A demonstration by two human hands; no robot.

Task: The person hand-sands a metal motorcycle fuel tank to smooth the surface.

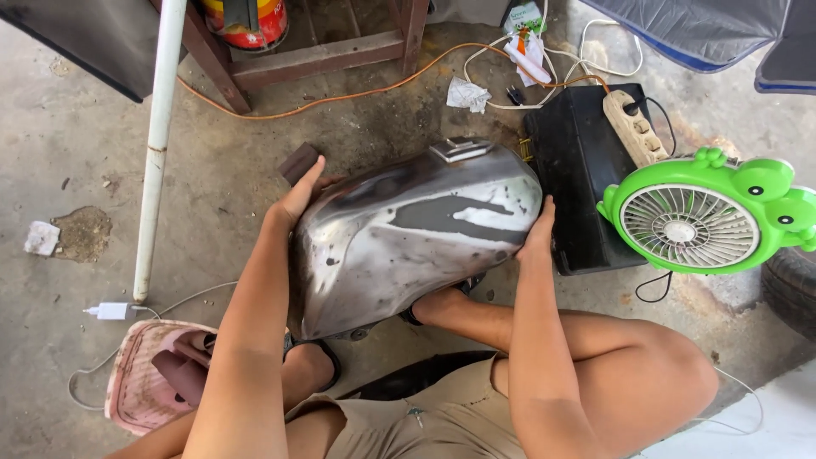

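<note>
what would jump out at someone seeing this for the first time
First the bare metal fuel tank in the middle, patchy grey and shiny, held between the left hand at one end and the right hand at the other. Next the bright green frog-shaped fan at the right, beside a black case with a power strip on it. A white pole stands at the left.

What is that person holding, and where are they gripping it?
A bare-metal motorcycle fuel tank, held at both ends: left hand on one end, right hand on the other.
</note>
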